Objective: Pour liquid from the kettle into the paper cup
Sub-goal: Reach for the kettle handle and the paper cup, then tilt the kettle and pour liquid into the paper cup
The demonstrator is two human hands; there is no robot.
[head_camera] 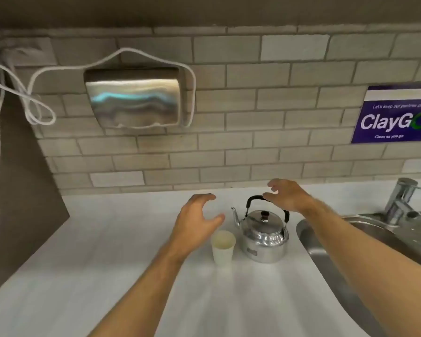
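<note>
A shiny metal kettle with a black arched handle and a dark lid knob stands upright on the white counter, spout pointing left. A white paper cup stands just left of it, almost touching. My left hand hovers open above and left of the cup, fingers curved, holding nothing. Over the kettle's handle is my right hand, fingers spread and open; whether it touches the handle I cannot tell.
A steel sink with a chrome tap lies right of the kettle. On the tiled wall hang a steel dispenser, a looped white cord and a purple ClayGo sign. A dark panel bounds the counter's left side.
</note>
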